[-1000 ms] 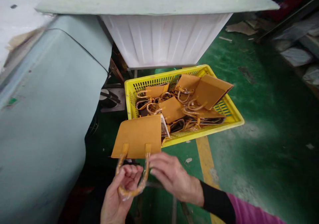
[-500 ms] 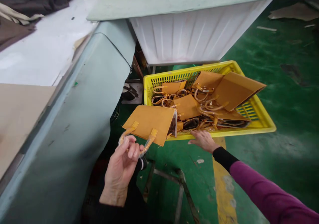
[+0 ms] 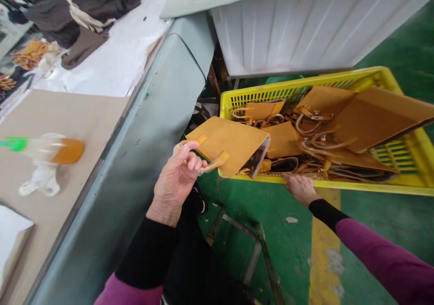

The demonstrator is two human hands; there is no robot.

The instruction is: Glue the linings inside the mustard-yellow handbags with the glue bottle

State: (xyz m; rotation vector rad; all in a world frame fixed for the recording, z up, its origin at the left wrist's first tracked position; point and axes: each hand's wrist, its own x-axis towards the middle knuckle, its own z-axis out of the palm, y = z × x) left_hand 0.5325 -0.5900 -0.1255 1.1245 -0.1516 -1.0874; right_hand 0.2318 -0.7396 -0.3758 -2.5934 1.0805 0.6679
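My left hand [image 3: 178,178] is closed around the plastic-wrapped handle of a tan handbag [image 3: 230,142]. The bag hangs tilted over the near left corner of a yellow plastic basket [image 3: 359,186], its dark-lined opening turned to the right. With its fingers hooked over the basket's near rim, my right hand [image 3: 300,188] grips the edge; the fingertips are partly hidden. Inside the basket several more tan handbags lie jumbled, among them a large one [image 3: 383,117] that sticks out over the right side.
To the left runs a worktable [image 3: 145,110] bearing a bottle [image 3: 69,151] of amber liquid and dark cloth [image 3: 105,6]. Behind the basket stands a white corrugated panel [image 3: 285,29]. A metal stool frame [image 3: 252,264] is below, on the green floor.
The view has swung left, bringing the bottle into sight. My right hand's fingers have closed over the basket rim. The handbag stays in my left hand, now slightly more over the basket.
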